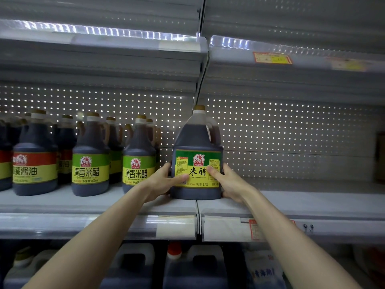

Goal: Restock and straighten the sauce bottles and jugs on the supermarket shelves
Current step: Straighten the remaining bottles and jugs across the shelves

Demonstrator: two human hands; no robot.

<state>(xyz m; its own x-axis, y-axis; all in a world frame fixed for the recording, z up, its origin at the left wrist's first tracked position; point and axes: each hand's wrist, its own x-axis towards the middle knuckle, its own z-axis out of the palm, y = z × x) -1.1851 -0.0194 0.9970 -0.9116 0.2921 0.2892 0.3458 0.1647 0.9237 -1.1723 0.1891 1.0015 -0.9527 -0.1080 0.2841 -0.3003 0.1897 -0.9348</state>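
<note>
The fingertips of my left hand (164, 182) and right hand (227, 184) are lost to me behind the sides of the big jug (196, 142), and its label's fine print is too small to read. The price tags (271, 58) on the shelf above are a blur. Back-row bottles (113, 138) hide behind the front ones. The left edge cuts one bottle (3, 161), the bottom edge cuts the lower jugs (195, 268), and I cannot make out a brown thing (380, 155) at the right edge.
</note>
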